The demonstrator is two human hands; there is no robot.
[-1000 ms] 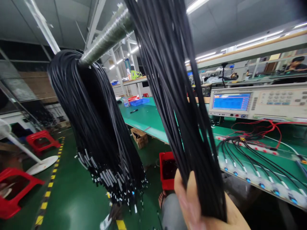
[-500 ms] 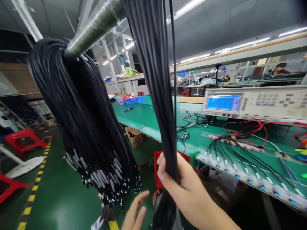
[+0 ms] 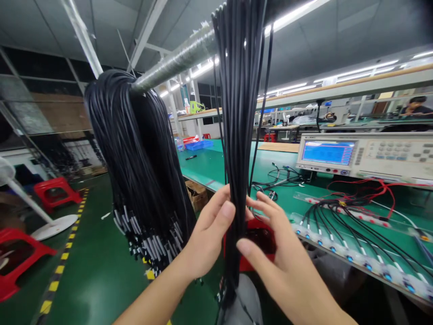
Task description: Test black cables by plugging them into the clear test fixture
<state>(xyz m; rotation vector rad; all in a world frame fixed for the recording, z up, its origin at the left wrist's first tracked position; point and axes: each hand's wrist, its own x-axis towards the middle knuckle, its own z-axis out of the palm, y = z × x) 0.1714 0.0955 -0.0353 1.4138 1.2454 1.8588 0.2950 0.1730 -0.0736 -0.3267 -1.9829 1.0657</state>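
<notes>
A bundle of black cables (image 3: 238, 117) hangs from a plastic-wrapped bar (image 3: 182, 56) in front of me. My left hand (image 3: 211, 228) lies against the left side of the bundle with its thumb spread. Its fingers reach behind the cables and are partly hidden. On the other side, my right hand (image 3: 277, 248) is open, fingers spread, the thumb tip at the cables' right edge. The lower end of the bundle hangs down by my grey-clad leg (image 3: 248, 293). A thicker mass of black cables (image 3: 135, 158) with grey and white ends hangs farther left on the same bar.
A green workbench (image 3: 209, 167) runs along the right, holding a test instrument (image 3: 328, 153) with a blue screen. Black cables are plugged into a connector strip (image 3: 350, 258) at its front edge. A red container (image 3: 248, 264) stands behind the bundle. Red stools (image 3: 56, 192) and a fan stand left.
My right hand has loosened its grip on the bundle and spread its fingers. My left hand has risen to the bundle's left side. The view has shifted left.
</notes>
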